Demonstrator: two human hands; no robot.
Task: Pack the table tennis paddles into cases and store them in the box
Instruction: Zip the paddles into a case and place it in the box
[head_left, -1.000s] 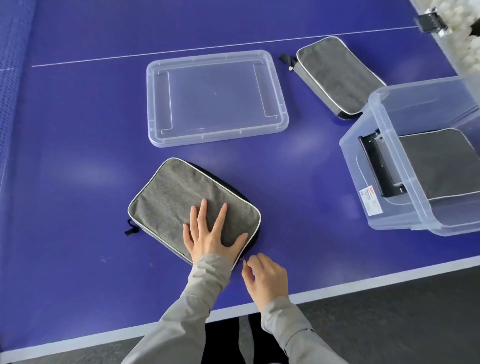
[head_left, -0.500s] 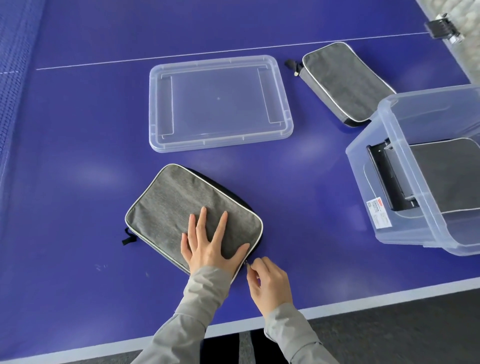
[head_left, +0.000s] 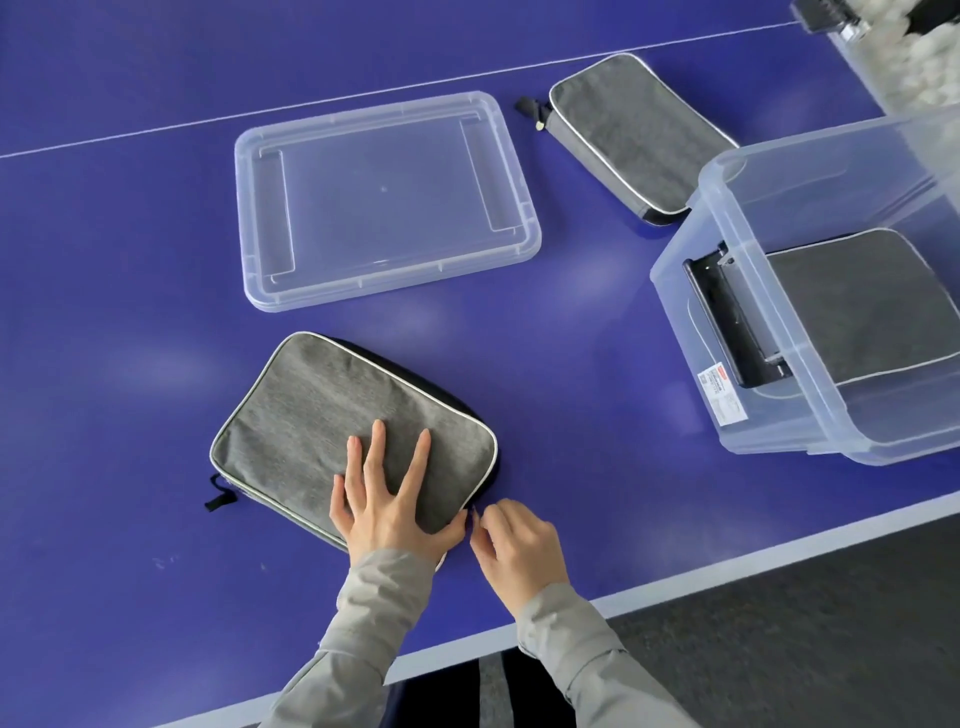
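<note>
Filling most of the view: blue worktop (head_left: 130, 312). At right, clear box (head_left: 675, 312), with boxed case (head_left: 872, 301) lying flat inside. Mid-worktop, clear lid (head_left: 384, 197), flat, well apart from the box. Towards the front edge, near case (head_left: 311, 415); farther back, just beside the box, far case (head_left: 634, 135). Left hand (head_left: 387, 499) pressed flat on the near case, fingers straight and spread. Right hand (head_left: 519, 545) at that case's front right corner, fingers (head_left: 488, 517) curled, pinching its edge.

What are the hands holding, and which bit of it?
The right hand pinches the grey case with its fingers at the zip edge, by its near right corner. The left hand only presses flat on top, gripping nothing.
</note>
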